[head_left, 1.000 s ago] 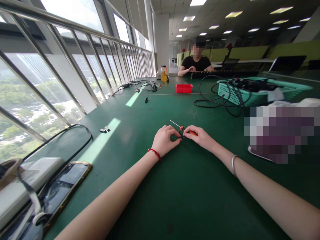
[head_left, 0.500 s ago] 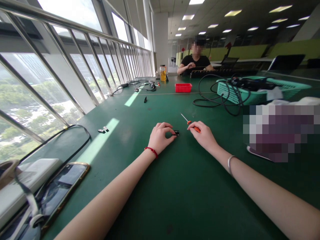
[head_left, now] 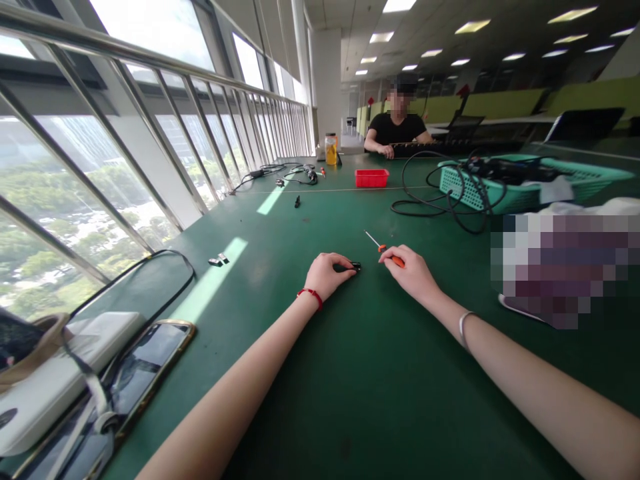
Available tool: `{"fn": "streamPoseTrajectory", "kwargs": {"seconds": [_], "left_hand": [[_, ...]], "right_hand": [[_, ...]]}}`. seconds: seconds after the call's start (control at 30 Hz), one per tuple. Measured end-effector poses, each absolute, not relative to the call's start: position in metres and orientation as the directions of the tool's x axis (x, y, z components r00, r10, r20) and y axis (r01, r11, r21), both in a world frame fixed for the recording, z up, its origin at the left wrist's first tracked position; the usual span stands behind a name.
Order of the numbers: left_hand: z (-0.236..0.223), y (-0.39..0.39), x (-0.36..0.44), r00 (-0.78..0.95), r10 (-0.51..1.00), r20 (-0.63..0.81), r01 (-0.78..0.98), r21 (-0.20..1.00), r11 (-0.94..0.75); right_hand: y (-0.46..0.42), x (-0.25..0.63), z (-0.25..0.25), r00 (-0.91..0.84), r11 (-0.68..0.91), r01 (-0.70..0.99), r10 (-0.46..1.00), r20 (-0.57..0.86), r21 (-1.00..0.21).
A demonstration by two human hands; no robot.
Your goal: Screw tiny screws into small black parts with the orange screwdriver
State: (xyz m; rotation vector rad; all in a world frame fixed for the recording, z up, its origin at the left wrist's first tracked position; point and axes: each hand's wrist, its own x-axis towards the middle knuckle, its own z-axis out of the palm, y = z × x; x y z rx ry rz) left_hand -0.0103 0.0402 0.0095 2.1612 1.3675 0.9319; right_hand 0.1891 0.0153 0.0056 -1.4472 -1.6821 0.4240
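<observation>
Near the middle of the green table [head_left: 320, 373], my left hand [head_left: 327, 275] pinches a small black part [head_left: 356, 266] between thumb and fingers. Most of that part is covered by the fingertips, so its kind does not show. My right hand [head_left: 411, 270] is closed around the orange and black handle of a screwdriver [head_left: 397, 261]. The thin metal shaft points up and left, away from me, and its tip is apart from the black part. A short gap of table lies between the two hands.
Small metal-and-black pieces [head_left: 219, 260] lie to the left, and a small black piece [head_left: 297, 201] farther back. Beyond are a red bin [head_left: 371, 178], a jar [head_left: 331, 149], and a teal basket [head_left: 463, 193] with cables. A phone [head_left: 150, 363] sits front left. A person [head_left: 399, 130] sits opposite.
The whole view has shifted slightly, moving things to the right. My left fingers have drawn closer together over the black part. The person opposite has lowered a hand to the table.
</observation>
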Motion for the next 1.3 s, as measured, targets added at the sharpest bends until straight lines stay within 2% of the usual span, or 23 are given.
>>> {"fn": "streamPoseTrajectory", "kwargs": {"seconds": [0.17,0.27,0.37,0.53,0.67,1.0,1.3], "left_hand": [[0.023,0.029,-0.054,0.123,0.927,0.355,0.749,0.580,-0.321],[0.033,0.018,-0.097,-0.090,0.937,0.338,0.847,0.520,-0.106],[0.043,0.005,-0.133,-0.350,0.894,0.279,0.849,0.499,0.176],[0.053,-0.009,-0.161,-0.483,0.853,0.196,0.845,0.361,0.395],[0.055,-0.013,-0.168,-0.482,0.868,0.119,0.845,0.326,0.424],[0.050,-0.003,-0.194,-0.522,0.826,0.213,0.778,0.516,0.359],[0.047,0.002,-0.185,-0.525,0.842,0.126,0.751,0.534,0.389]], "right_hand": [[0.016,0.192,0.004,0.024,0.275,0.626,0.929,0.369,-0.730],[0.017,0.191,0.003,0.020,0.284,0.627,0.925,0.379,-0.726],[0.017,0.191,0.003,0.017,0.285,0.635,0.924,0.382,-0.718],[0.016,0.191,0.003,0.017,0.292,0.638,0.920,0.392,-0.712],[0.016,0.191,0.003,0.008,0.280,0.651,0.927,0.375,-0.706],[0.018,0.192,0.001,-0.008,0.283,0.671,0.927,0.375,-0.685],[0.018,0.190,0.002,-0.006,0.283,0.676,0.925,0.380,-0.680]]}}
